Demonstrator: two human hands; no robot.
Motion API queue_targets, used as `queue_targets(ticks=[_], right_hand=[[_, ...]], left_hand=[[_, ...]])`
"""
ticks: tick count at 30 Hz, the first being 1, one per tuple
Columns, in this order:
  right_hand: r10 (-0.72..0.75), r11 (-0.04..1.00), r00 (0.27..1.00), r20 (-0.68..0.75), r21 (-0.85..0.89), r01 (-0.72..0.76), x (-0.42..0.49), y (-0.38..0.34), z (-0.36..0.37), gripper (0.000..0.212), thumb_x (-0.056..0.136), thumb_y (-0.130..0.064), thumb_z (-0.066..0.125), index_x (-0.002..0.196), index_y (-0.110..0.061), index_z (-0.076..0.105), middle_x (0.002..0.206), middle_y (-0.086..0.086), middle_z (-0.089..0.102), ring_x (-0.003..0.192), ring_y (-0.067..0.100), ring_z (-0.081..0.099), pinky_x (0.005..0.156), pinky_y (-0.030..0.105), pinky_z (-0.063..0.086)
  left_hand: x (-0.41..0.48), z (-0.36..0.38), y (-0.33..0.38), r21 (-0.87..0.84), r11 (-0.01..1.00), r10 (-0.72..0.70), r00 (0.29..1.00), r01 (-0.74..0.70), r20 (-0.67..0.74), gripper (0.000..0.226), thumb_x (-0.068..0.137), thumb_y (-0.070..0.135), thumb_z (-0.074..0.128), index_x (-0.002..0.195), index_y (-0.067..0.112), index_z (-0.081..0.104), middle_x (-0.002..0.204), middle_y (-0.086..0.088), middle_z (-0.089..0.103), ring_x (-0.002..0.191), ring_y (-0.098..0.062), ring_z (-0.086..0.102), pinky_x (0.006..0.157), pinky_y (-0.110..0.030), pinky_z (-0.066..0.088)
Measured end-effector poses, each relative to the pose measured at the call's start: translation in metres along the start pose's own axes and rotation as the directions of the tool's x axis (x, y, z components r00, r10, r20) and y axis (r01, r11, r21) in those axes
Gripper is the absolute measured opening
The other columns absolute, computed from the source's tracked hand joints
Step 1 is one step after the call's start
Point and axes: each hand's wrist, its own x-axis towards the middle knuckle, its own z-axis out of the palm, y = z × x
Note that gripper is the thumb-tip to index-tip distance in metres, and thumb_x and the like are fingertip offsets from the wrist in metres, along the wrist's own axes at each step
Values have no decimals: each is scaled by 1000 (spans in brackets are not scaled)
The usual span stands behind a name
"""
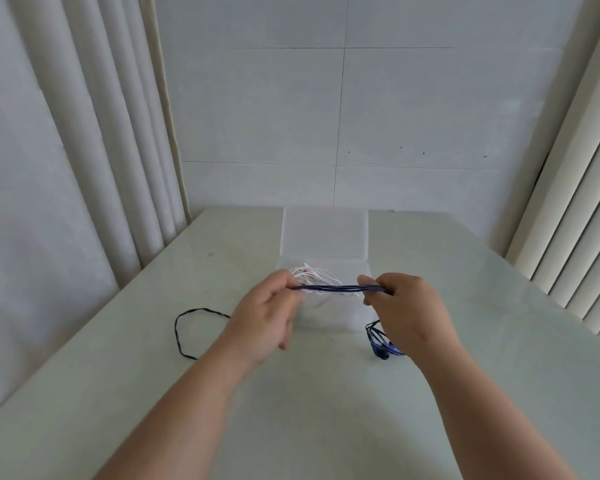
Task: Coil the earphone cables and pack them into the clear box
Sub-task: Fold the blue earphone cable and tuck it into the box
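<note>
On the pale table [118,375] a clear box [326,318] stands open, its lid [324,233] tipped back toward the wall. Above the box, the left hand [267,317] and right hand [409,306], held apart, each pinch one end of a stretched dark blue cable [340,289]. White earphones [312,273] lie coiled inside the box; blue earbuds [383,351] lie near its front right corner

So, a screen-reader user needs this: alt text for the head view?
The left hand and right hand pinch a dark blue earphone cable taut between them before an open clear box holding white cable. The blue earbuds and a loose loop lie on the table.
</note>
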Motion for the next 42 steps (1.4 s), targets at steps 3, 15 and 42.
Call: queue_targets(ticks=[3,15,42], right_hand=[[1,1000,1000,-17,-28,-2,6,7,-1,42,92,-47,53,76,-10,65,57,4,54,53,23,47,55,30,36],[67,983,918,391,-185,7,5,15,-25,24,85,-43,64,72,-24,71,66,-1,56,50,13,59,55,26,51],[61,990,975,213,112,-87,5,11,-12,45,95,-37,53,59,-17,32,54,-3,36,37,10,22,37,20,17]], left_hand=[[8,-12,2,-121,993,-39,979,15,-199,24,85,13,50,63,19,44,51,8,26,46,-13,19,49,-27,13],[15,-34,-1,-238,971,-147,835,20,-530,16,75,14,44,60,15,40,54,-3,42,46,-19,27,49,-32,22],[17,-48,-4,-488,859,-353,871,157,-341,14,67,20,48,58,17,37,48,3,31,37,-14,19,43,-25,18]])
